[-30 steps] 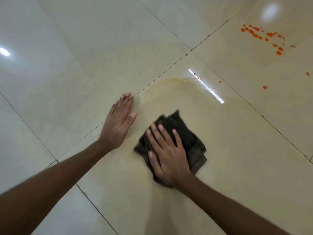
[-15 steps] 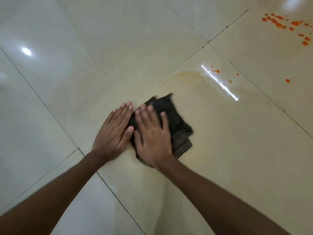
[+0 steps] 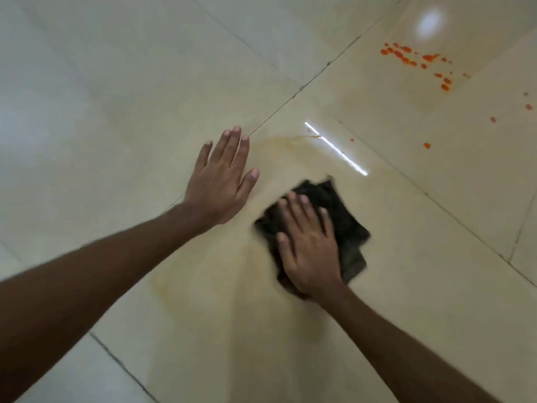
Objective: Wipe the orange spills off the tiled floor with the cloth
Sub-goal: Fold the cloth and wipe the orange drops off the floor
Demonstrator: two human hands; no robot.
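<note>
A dark folded cloth (image 3: pixel 345 219) lies on the cream tiled floor (image 3: pixel 406 257). My right hand (image 3: pixel 308 245) presses flat on its left half, fingers spread and blurred by motion. My left hand (image 3: pixel 222 178) rests flat on the tile just left of the cloth, fingers apart and holding nothing. A cluster of orange spills (image 3: pixel 418 61) dots the far right tile. A few stray orange drops (image 3: pixel 426 145) lie nearer. A faint yellowish smear (image 3: pixel 279 142) curves across the tile beyond the cloth.
Dark grout lines (image 3: pixel 293 96) cross the floor diagonally. A bright strip of reflected light (image 3: pixel 337 149) and a round glare (image 3: pixel 430 21) shine on the glossy tiles. Nothing else stands on the floor in view.
My right hand has slid the cloth to the right, away from my left hand, which it touched half a second ago. The left hand stays planted on the tile.
</note>
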